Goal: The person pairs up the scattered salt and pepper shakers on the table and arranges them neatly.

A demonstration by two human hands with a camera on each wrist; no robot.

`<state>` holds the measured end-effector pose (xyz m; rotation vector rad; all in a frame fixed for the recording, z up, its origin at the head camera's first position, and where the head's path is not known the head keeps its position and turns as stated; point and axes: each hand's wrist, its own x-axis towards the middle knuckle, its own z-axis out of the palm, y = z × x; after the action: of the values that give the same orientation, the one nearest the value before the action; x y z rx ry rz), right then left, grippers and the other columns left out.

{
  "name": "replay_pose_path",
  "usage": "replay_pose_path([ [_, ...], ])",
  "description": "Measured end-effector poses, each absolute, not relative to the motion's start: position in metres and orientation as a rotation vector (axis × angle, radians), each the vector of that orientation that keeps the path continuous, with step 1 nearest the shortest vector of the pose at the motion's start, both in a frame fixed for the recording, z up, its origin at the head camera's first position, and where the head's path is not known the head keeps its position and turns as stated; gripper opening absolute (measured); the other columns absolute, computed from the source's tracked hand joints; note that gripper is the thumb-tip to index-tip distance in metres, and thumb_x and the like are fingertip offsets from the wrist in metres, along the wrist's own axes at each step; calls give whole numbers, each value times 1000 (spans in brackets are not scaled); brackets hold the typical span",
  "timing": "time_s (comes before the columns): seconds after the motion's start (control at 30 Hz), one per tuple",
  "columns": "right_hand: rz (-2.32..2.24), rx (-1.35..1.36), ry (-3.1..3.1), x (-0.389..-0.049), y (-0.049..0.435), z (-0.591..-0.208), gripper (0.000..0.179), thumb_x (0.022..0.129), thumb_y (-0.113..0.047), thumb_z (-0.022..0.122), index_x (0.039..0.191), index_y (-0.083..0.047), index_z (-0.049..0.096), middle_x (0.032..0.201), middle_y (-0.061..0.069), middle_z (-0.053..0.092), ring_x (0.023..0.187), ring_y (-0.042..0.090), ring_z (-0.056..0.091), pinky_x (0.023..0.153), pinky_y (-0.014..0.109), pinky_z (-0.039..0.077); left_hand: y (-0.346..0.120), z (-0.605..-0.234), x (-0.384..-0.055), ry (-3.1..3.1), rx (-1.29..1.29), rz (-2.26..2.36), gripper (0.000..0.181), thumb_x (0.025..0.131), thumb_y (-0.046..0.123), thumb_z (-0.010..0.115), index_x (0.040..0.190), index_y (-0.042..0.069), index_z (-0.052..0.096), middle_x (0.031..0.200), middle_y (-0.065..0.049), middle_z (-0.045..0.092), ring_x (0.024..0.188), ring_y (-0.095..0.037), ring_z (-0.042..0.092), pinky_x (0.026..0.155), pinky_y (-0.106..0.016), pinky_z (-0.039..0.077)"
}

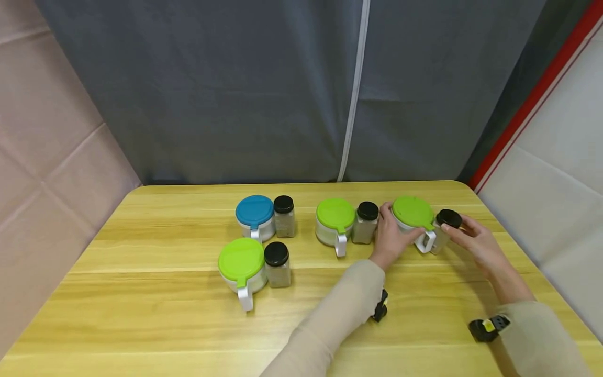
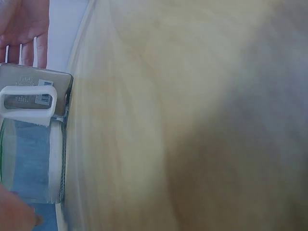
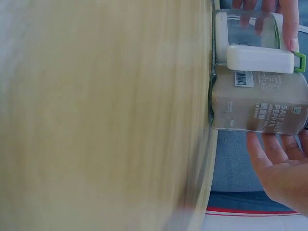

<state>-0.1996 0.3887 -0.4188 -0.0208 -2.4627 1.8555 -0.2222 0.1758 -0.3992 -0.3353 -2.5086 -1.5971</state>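
At the right of the table, my left hand [image 1: 393,238] holds a clear seasoning jar [image 1: 412,211] with a green lid and a white handle, thumb in front and fingers round its left side. Right beside that jar stands a square spice bottle [image 1: 442,238] with a black lid. My right hand [image 1: 480,251] grips this bottle from its right, thumb near the lid. In the right wrist view, the bottle's printed label [image 3: 272,113] reads "salt and pepper", and the jar's white handle [image 3: 260,59] lies close against it. Both bases are at the tabletop.
Left of my hands stand another green-lidded jar [image 1: 335,214] and a black-lidded bottle [image 1: 365,225]. Farther left are a blue-lidded jar [image 1: 255,210] with a bottle [image 1: 285,217], and in front a green-lidded jar [image 1: 241,262] with a bottle [image 1: 278,267]. A grey curtain [image 1: 235,94] hangs behind the table.
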Motion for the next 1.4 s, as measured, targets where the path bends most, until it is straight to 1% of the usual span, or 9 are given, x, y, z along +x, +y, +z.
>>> replay_pose_path([
  [0.1,1836,-7,-2483,-199,389,-418,59,83,-38,58,134,-15,37,115,-7,45,97,-2,47,73,12,42,175,-400,-221,-2543,-338,-1566,91,65,46,74,134,17,21,127,-2,33,113,-15,39,89,-29,38],
  [0.2,1807,-19,-2498,-199,390,-419,58,83,-38,58,133,-16,38,117,-7,45,99,-1,46,73,11,41,174,-402,-220,-2562,-363,-1518,95,64,50,72,136,17,21,129,-3,30,112,-17,39,88,-30,39],
  [0.33,1770,-47,-2515,-199,390,-422,59,83,-40,58,134,-18,37,123,-1,41,103,1,42,73,8,39,174,-404,-219,-2535,-390,-1475,88,63,51,73,130,14,30,122,-1,34,105,-14,44,84,-26,41],
  [0.57,1642,-60,-2603,-198,389,-421,63,83,-45,54,136,-18,33,129,9,36,105,4,40,73,7,37,172,-407,-216,-2548,-376,-1431,89,62,55,70,130,13,31,114,3,45,101,-11,48,81,-26,42],
  [0.73,1547,-114,-2666,-195,390,-420,65,83,-48,53,138,-23,30,133,10,31,109,10,38,71,6,36,171,-409,-212,-2539,-379,-1378,88,60,57,71,127,13,35,111,5,48,99,-9,49,79,-24,42],
  [0.9,1485,-138,-2699,-191,393,-417,64,84,-47,52,138,-25,30,135,10,31,111,14,37,71,7,36,167,-407,-207,-2534,-411,-1364,87,58,59,71,125,15,37,109,6,49,97,-7,49,77,-22,42],
  [1.07,1428,-142,-2702,-186,398,-419,60,83,-46,54,137,-29,32,132,5,36,107,7,40,72,13,37,164,-404,-201,-2548,-482,-1378,86,58,58,71,124,16,39,108,9,48,96,-5,48,77,-20,42],
  [1.2,1433,-105,-2653,-183,402,-423,57,84,-41,57,135,-26,37,125,-1,44,100,-1,44,69,9,38,162,-402,-198,-2567,-556,-1370,86,58,57,72,126,15,38,109,9,48,96,-4,47,77,-17,40],
  [1.4,1408,-79,-2634,-179,407,-428,55,84,-37,58,134,-24,39,119,-5,48,96,-5,46,68,7,37,157,-397,-192,-2584,-651,-1336,85,58,56,72,126,17,38,109,10,48,95,-4,48,76,-15,40],
])
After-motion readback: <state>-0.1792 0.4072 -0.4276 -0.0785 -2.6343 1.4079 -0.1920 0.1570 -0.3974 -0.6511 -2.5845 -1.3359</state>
